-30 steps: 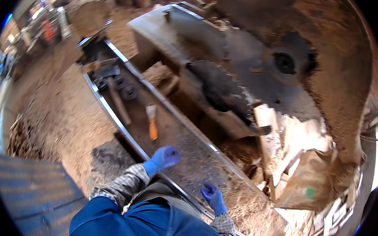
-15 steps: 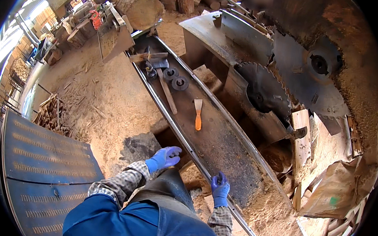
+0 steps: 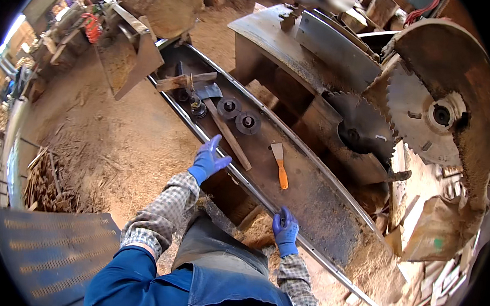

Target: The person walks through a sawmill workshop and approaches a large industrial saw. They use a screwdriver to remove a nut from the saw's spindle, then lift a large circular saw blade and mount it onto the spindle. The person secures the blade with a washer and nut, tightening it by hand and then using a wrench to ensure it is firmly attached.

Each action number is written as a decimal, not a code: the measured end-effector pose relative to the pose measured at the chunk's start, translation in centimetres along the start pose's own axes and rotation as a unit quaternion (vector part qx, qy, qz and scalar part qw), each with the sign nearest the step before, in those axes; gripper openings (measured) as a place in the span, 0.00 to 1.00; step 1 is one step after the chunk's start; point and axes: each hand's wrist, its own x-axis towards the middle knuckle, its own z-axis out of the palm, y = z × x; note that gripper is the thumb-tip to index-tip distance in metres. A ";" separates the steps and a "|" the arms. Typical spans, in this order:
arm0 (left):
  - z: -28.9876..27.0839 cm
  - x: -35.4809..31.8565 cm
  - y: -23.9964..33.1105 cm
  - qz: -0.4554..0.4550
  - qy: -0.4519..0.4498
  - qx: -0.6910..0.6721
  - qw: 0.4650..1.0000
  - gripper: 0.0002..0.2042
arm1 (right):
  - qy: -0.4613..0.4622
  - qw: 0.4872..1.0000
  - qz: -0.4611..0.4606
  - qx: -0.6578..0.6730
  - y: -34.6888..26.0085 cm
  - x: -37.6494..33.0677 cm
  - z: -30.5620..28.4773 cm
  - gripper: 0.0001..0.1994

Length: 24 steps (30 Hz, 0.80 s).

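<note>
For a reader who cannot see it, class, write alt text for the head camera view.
A person's blue-gloved right hand rests on the long metal rail of a sawdust-covered sawmill bed, while the blue-gloved left hand hangs open near a wooden-handled hammer. An orange-handled scraper lies on the bed; two large toothed circular saw blades stand to the right.

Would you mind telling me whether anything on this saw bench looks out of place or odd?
Yes: loose tools lie on the carriage bed near the big saw blade: an orange-handled scraper, a long-handled tool and two discs. Sawdust is heaped below. The left hand hovers open; the right hand rests on the rail.
</note>
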 end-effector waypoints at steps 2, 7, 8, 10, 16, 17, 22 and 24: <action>-0.4 3.4 -0.6 0.042 -0.007 0.076 0.996 0.45 | 0.040 0.999 0.011 -0.029 -2.0 0.6 0.4 0.17; -0.2 10.8 -1.7 0.091 -0.015 0.083 0.992 0.45 | 0.035 0.985 0.165 -0.042 -5.6 0.8 -0.5 0.19; -0.8 11.9 -3.1 0.125 0.031 0.095 0.987 0.45 | 0.054 0.985 0.163 -0.029 -5.3 1.2 0.4 0.20; 0.2 13.0 -1.6 0.093 0.023 0.148 0.984 0.44 | 0.051 0.984 0.156 -0.068 -3.3 1.3 0.9 0.24; 1.7 6.7 0.0 0.112 -0.020 0.069 0.991 0.35 | 0.052 0.978 0.192 -0.066 -0.8 4.7 -0.5 0.25; 1.5 5.0 -1.5 0.076 -0.002 0.033 0.997 0.35 | 0.060 0.981 0.179 -0.046 -0.5 5.9 -0.7 0.25; -2.4 1.7 -5.9 -0.112 0.057 0.067 0.990 0.37 | 0.074 0.985 0.154 -0.005 -0.1 10.2 -1.6 0.24; -4.7 2.1 -8.6 -0.096 0.122 0.113 0.981 0.37 | 0.056 0.991 0.120 0.008 -1.6 11.9 -1.2 0.24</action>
